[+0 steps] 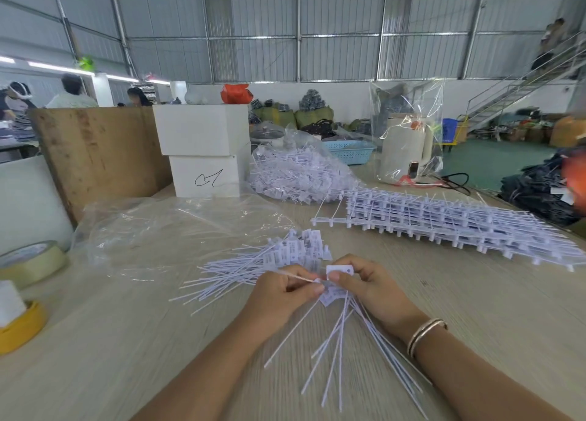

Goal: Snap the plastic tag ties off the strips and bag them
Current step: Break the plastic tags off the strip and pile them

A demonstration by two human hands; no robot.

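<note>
Both hands meet over the table's middle. My right hand (369,286) grips a bundle of white tag ties (344,335) by their heads, thumb on a flat tag, tails fanning down toward me. My left hand (287,289) pinches the thin tail of one tie beside that tag. Behind the hands lies a loose heap of snapped-off ties (253,262). A stack of whole tie strips (450,224) lies at the right. An empty clear plastic bag (177,230) is spread flat at the left, and a filled bag of ties (298,173) sits further back.
Two white boxes (204,149) stand at the back beside a wooden board (98,154). Tape rolls (31,262) sit along the left edge. A bagged white kettle (407,148) and a blue basket (348,151) stand at the back right. Dark garments (539,189) pile up far right.
</note>
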